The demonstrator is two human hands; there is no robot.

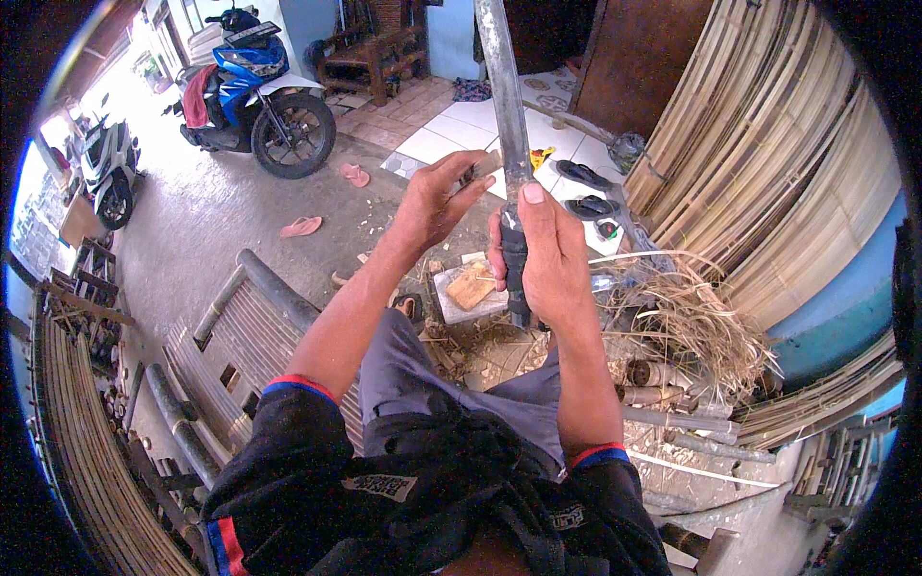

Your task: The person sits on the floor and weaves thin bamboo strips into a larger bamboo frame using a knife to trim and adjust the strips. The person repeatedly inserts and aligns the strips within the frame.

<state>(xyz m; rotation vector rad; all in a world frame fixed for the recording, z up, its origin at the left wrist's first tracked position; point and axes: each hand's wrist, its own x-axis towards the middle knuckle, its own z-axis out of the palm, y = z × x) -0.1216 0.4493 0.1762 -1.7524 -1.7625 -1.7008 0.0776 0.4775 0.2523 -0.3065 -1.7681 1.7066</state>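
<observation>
My right hand (552,252) is clenched round the dark, wrapped handle (515,252) of a long knife, thumb pressed near the root of its grey metal blade (503,77), which points up and away from me. The left hand (437,197) has its fingers pinching a small pale-brown piece (484,167) just beside the blade, a little above the handle; from this angle I can't fairly say whether that piece is wood or stone, or whether it touches the metal. So the knife and the piece are both up in front of me, over the floor, and neither has been set down. Below them a yellowish block (472,286) rests on a pale slab (452,308), with nothing of mine on it. As for how far along things are, I'd judge a fair amount of cutting is done: shavings (490,363) litter the ground between my legs, a loose heap of curled fibres (693,326) lies to my right, and tall bundles of split strips (759,144) lean against the wall beyond it. With the blade and the piece side by side, this part looks unfinished, though how much of it is left doesn't show.
</observation>
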